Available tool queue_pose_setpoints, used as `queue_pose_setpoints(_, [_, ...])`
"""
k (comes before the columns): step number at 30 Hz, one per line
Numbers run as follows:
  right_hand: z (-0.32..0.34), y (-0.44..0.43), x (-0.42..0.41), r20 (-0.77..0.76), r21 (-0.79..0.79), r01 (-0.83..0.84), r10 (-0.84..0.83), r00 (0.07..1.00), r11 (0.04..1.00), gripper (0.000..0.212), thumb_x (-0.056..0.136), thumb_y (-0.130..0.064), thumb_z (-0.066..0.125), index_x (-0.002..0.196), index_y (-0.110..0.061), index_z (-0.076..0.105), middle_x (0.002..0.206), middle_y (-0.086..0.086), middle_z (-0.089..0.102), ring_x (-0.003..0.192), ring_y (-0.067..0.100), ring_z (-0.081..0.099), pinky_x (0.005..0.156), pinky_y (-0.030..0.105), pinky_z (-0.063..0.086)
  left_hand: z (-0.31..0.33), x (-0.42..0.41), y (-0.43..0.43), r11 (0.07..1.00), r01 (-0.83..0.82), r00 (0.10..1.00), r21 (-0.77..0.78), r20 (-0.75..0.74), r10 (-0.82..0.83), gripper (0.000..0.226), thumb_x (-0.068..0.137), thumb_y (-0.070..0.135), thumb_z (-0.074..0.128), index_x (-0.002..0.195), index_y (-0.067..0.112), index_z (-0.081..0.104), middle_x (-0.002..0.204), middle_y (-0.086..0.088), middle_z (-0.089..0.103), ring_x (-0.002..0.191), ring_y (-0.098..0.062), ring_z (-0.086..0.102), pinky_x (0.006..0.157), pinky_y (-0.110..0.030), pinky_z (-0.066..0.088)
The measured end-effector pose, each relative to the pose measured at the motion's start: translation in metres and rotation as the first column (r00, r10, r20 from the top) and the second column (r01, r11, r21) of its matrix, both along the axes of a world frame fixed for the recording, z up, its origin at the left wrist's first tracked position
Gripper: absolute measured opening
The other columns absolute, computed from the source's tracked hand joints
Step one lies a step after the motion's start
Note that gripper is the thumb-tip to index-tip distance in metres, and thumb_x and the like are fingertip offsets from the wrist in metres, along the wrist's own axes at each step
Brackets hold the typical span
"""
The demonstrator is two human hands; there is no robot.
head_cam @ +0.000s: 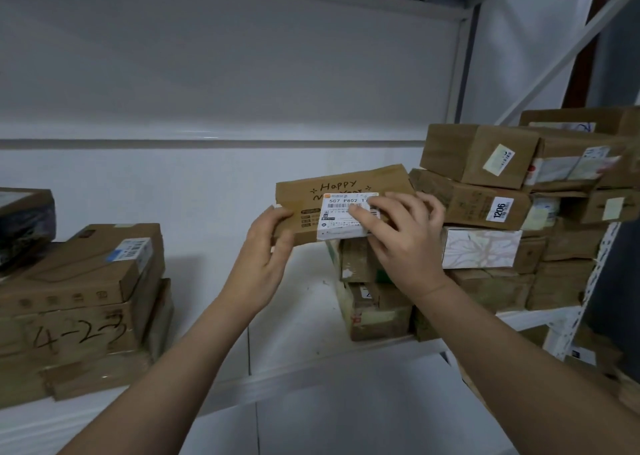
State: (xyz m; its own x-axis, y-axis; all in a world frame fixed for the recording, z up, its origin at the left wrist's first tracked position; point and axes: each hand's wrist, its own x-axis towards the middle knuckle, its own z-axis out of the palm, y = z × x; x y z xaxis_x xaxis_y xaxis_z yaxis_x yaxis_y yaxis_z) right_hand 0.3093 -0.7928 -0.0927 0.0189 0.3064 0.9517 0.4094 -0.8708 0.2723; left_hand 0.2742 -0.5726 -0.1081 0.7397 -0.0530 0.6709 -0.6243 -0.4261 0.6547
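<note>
Fingers (282, 243) of the left hand (265, 250) pinch one end of a flat brown cardboard parcel (346, 186). Straight fingers of the right hand (401, 239) lie on its smooth white label (337, 221).

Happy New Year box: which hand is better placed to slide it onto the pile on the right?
Probably the right hand: it rests on the label of the box, next to the pile. The left hand has its grip on the far end.
</note>
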Motion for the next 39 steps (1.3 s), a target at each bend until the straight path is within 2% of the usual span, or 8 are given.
queue_pose_setpoints(6, [-0.007, 0.010, -0.005, -0.268, -0.009, -0.081, 0.076, 0.960, 0.997, 0.047, 0.079, -0.032, 0.074, 0.120, -0.011, 0.066, 0.135, 0.025, 0.050, 0.128, 0.039, 0.042, 0.105, 0.059, 0.029, 0.003, 0.005, 0.004, 0.784, 0.081, 0.992, -0.616, -0.030, -0.125, 0.029, 0.094, 0.005, 0.054, 0.107, 0.029, 0.045, 0.106, -0.008, 0.068, 0.089, -0.011, 0.069, 0.074, -0.017, 0.052])
queue_pose_setpoints(10, [-0.009, 0.011, -0.012, -0.466, 0.404, -0.284, 0.463, 0.754, 0.870, 0.048, 0.094, -0.036, 0.050, 0.138, -0.016, 0.049, 0.154, 0.014, 0.024, 0.137, -0.005, 0.018, 0.113, 0.020, 0.020, -0.001, 0.007, 0.017, 0.699, 0.170, 0.979, -0.694, 0.036, -0.202, 0.039, 0.094, -0.006, 0.046, 0.112, 0.028, 0.043, 0.107, -0.013, 0.062, 0.094, -0.018, 0.064, 0.088, -0.027, 0.051])
queue_pose_setpoints(15, [-0.014, 0.014, -0.010, -0.448, 0.437, -0.292, 0.487, 0.750, 0.851, 0.042, 0.097, -0.019, 0.051, 0.139, -0.012, 0.047, 0.146, 0.008, 0.040, 0.131, 0.009, 0.035, 0.106, 0.030, 0.034, -0.008, 0.009, 0.022, 0.685, 0.216, 0.968, -0.696, 0.061, -0.244, 0.041, 0.094, -0.008, 0.044, 0.113, 0.028, 0.042, 0.112, -0.012, 0.060, 0.100, -0.020, 0.062, 0.095, -0.033, 0.048])
queue_pose_setpoints(20, [-0.014, 0.012, -0.010, -0.384, 0.363, -0.366, 0.495, 0.780, 0.857, 0.059, 0.086, -0.021, 0.065, 0.138, -0.003, 0.045, 0.145, 0.008, 0.029, 0.133, -0.003, 0.024, 0.108, 0.010, 0.026, -0.009, 0.006, 0.022, 0.723, 0.184, 0.979, -0.666, 0.055, -0.198, 0.035, 0.095, 0.003, 0.050, 0.117, 0.029, 0.045, 0.120, -0.010, 0.060, 0.106, -0.021, 0.063, 0.090, -0.030, 0.050])
queue_pose_setpoints(27, [-0.014, 0.010, -0.013, -0.280, 0.326, -0.428, 0.519, 0.808, 0.843, 0.050, 0.083, -0.005, 0.070, 0.130, 0.004, 0.051, 0.134, 0.011, 0.045, 0.127, 0.014, 0.039, 0.110, 0.018, 0.031, -0.010, -0.022, 0.030, 0.916, 0.037, 0.996, -0.399, 0.094, 0.001, 0.071, 0.072, 0.026, 0.076, 0.132, 0.043, 0.042, 0.155, 0.013, 0.015, 0.124, 0.006, 0.045, 0.086, -0.009, 0.046])
queue_pose_setpoints(30, [-0.007, 0.011, -0.024, -0.204, 0.389, -0.489, 0.591, 0.780, 0.781, 0.039, 0.088, -0.015, 0.064, 0.122, 0.004, 0.057, 0.121, 0.002, 0.051, 0.116, 0.016, 0.048, 0.100, 0.033, 0.040, -0.010, -0.036, 0.031, 0.888, 0.087, 0.995, -0.452, 0.091, -0.052, 0.074, 0.075, 0.008, 0.076, 0.137, 0.029, 0.041, 0.138, 0.017, 0.048, 0.118, -0.001, 0.054, 0.085, -0.014, 0.048])
queue_pose_setpoints(33, [0.002, 0.015, -0.038, -0.206, 0.427, -0.529, 0.648, 0.733, 0.734, 0.041, 0.092, -0.032, 0.054, 0.117, 0.001, 0.058, 0.112, -0.001, 0.058, 0.107, 0.014, 0.056, 0.093, 0.028, 0.045, -0.008, -0.050, 0.036, 0.900, -0.150, 0.976, -0.409, 0.083, 0.200, 0.036, 0.088, 0.007, 0.063, 0.119, 0.024, 0.056, 0.079, 0.018, 0.063, 0.076, -0.003, 0.061, 0.068, -0.019, 0.050])
queue_pose_setpoints(39, [0.010, 0.035, -0.057, -0.324, 0.691, -0.479, 0.824, 0.465, 0.541, 0.040, 0.095, -0.038, 0.045, 0.120, -0.009, 0.056, 0.093, -0.022, 0.058, 0.087, -0.014, 0.057, 0.072, 0.007, 0.047, -0.012, -0.091, 0.035, 0.859, -0.255, 0.951, -0.444, 0.046, 0.306, 0.026, 0.083, 0.033, 0.061, 0.108, 0.027, 0.063, 0.096, 0.011, 0.070, 0.088, -0.007, 0.064, 0.074, -0.017, 0.051])
